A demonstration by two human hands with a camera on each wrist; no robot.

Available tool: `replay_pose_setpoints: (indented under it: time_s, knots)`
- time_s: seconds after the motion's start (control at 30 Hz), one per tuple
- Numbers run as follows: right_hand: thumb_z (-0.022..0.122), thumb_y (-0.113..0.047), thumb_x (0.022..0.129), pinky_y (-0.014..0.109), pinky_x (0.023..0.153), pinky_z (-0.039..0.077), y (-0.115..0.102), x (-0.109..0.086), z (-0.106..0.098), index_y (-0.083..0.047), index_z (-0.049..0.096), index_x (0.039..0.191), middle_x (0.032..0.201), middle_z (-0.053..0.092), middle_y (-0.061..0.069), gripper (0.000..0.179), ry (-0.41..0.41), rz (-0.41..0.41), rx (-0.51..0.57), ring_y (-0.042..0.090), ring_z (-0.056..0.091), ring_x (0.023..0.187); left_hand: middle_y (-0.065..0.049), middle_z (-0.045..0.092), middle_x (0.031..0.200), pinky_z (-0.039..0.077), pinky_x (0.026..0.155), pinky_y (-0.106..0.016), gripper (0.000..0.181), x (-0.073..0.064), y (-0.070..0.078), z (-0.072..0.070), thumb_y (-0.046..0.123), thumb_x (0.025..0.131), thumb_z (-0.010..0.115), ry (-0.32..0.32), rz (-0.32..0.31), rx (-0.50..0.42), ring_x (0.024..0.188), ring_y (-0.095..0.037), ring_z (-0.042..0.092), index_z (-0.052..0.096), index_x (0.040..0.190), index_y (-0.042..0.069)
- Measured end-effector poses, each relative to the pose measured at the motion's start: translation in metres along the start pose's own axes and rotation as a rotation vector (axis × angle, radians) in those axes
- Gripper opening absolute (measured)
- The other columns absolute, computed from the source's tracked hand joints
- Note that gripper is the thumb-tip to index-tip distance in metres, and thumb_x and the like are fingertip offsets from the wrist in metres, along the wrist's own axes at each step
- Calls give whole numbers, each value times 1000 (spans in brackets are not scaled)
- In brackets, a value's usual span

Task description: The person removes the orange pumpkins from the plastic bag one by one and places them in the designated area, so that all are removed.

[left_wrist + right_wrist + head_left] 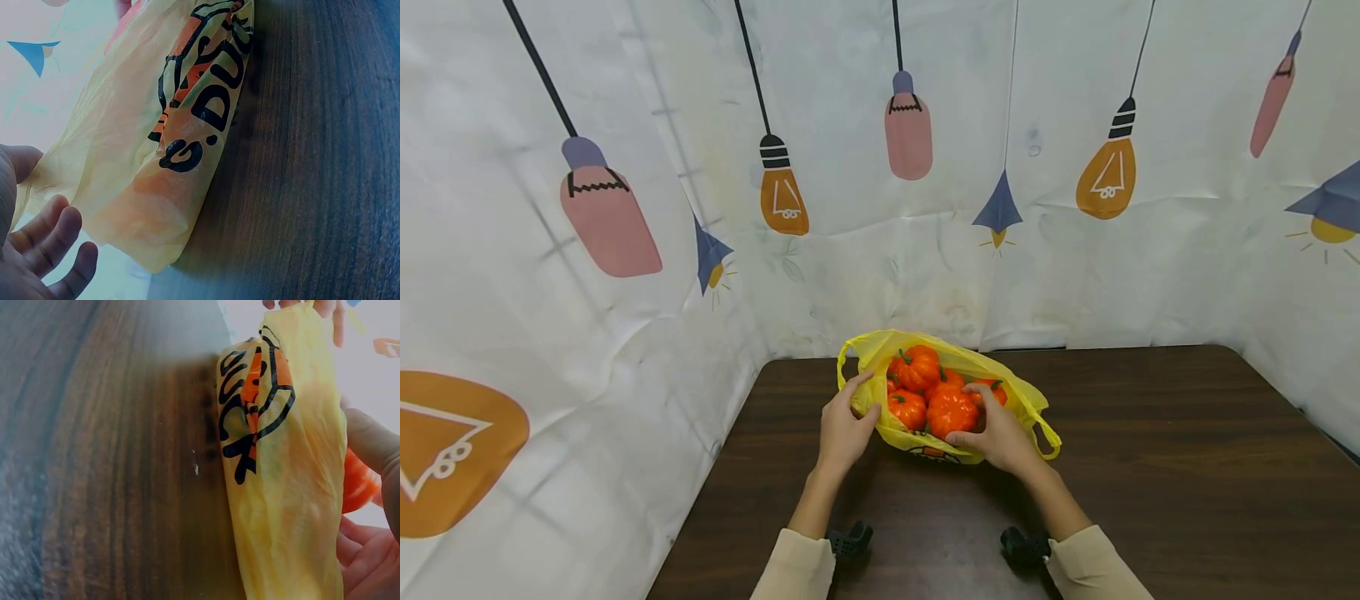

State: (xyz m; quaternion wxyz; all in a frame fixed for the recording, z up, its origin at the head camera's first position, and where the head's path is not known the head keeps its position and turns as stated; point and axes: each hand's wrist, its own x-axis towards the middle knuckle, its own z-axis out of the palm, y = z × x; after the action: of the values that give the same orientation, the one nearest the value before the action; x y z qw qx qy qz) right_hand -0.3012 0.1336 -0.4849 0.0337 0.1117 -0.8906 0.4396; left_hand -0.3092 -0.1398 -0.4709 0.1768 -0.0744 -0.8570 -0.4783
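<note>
My left hand [844,427] pinches the yellow bag's [880,350] left rim, thumb inside, fingers loosely spread. My right hand [997,433] curls over a small orange pumpkin [951,412] inside. The bag sits between my hands on a dark wooden table [1150,467], lightbulb-print backdrop [1075,250] behind.

The yellow bag [880,354] is thin, crinkly plastic. The orange pumpkins [951,410] look smooth and shiny. The desk [1150,467] is dark wood with lines.

Person wears cream long sleeves [1093,571] ending short of both bare hands, with a small black camera mount [850,542] strapped under each wrist.
</note>
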Motion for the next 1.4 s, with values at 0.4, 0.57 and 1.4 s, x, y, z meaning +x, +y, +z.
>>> replay_pose_setpoints:
  time_s: [0.4,0.57,1.4]
  knots:
    - [87,-44,78,48,93,52,-8,-3,-9,-22,45,145,141,57,17,81,-10,9,73,30,61,114,-11,68,103,44,48,-26,49,0,2,-1,15,95,70,9,-3,-19,43,-10,43,61,141,25]
    - [87,-43,78,46,90,54,-14,-4,-16,-22,45,144,138,58,16,81,-7,-3,102,30,62,109,-12,69,101,43,47,-25,48,-1,2,-2,15,95,69,17,-9,-21,41,-9,39,61,142,25]
    - [87,-34,81,35,75,54,-41,-12,-50,-20,43,149,131,64,18,82,51,-105,127,29,65,103,2,41,52,34,42,-26,60,-1,-4,0,13,96,62,14,-84,32,40,-12,33,48,150,34]
